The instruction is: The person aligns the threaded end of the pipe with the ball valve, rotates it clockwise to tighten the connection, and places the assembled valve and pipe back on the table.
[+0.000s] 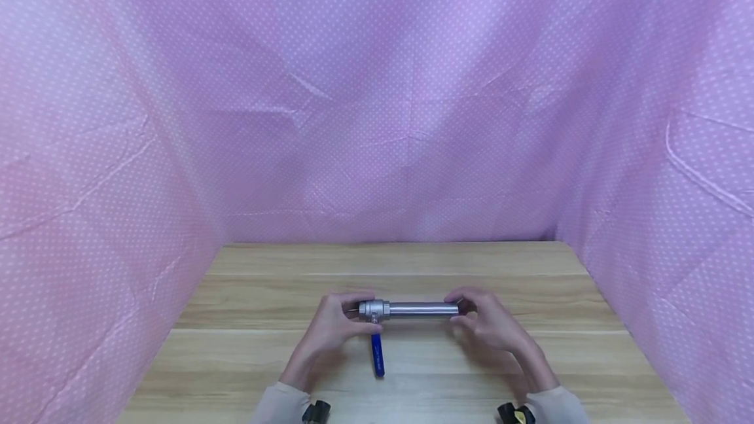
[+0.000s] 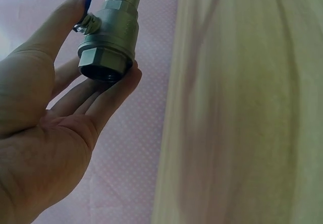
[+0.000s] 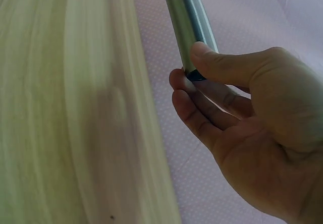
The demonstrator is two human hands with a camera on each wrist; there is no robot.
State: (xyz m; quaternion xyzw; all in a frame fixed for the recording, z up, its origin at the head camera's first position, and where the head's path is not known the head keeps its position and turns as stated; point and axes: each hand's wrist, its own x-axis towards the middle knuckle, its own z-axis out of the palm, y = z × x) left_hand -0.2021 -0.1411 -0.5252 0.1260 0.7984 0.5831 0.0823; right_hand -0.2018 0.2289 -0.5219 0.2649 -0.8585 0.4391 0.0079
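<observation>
A steel ball valve with a blue lever handle is joined to a shiny metal pipe, which runs level to the right. My left hand grips the valve between thumb and fingers; the thumb lies by the base of the lever, which points toward me. In the left wrist view the valve's hexagonal open end faces the palm. My right hand pinches the pipe's free end, thumb on the near side and fingers beyond. The right wrist view shows that end at the fingertips.
Beneath the hands is a wood-grain table. Pink dotted cloth hangs behind it and along both sides. Dark wrist straps sit at the cuffs of light sleeves.
</observation>
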